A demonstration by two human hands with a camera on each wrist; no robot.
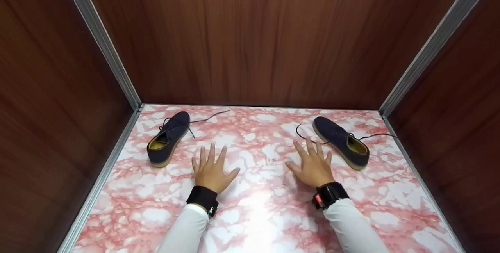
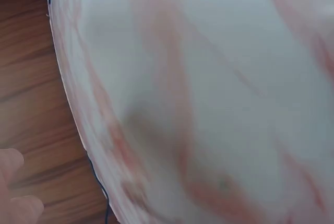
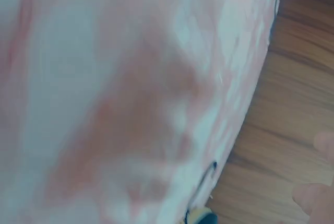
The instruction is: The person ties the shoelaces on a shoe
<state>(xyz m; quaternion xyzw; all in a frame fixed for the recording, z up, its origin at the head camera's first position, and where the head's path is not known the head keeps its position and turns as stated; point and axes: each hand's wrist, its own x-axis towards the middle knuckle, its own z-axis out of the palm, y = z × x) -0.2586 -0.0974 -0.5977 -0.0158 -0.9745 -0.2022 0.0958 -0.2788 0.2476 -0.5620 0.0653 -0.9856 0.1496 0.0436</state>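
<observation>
One L-side shoe (image 1: pixel 175 131) and one R-side shoe (image 1: pixel 339 137), both dark navy, stood well apart on a red-and-white marbled table (image 1: pixel 258 155), w/ a person's L hand (image 1: pixel 211 175) and R hand (image 1: pixel 312 168) between them. From the L hand, its nearest shoe sat at 10 o'clock, toe aimed at 1; from the R hand, the other sat at 2, toe between 10 and 11. Both rested upright on tan soles, prob. b/c a flat base needed no prop. All fingers (image 1: pixel 300 149) were spread, pinching nothing, backs of the hands up; whether the palms rested on the table or hung just over it, couldn't tell. The L-side lace (image 1: pixel 206 120) trailed toward 2 o'clock, the R-side lace (image 1: pixel 379 134) toward 3, seemingly b/c neither end was tied down. Another lace end (image 1: pixel 298 132) curled at 11 o'clock off the R fingertips, poss. touching; unclear. Black wristbands (image 1: pixel 202 196) circled both wrists, presumably for the cams. White sleeves (image 1: pixel 185 227) lay toward 7 and 5 o'clock. A wood-grain panel (image 1: pixel 250 42) rose at 12, w/ others at 9 and 3, apparently to screen off the table.
</observation>
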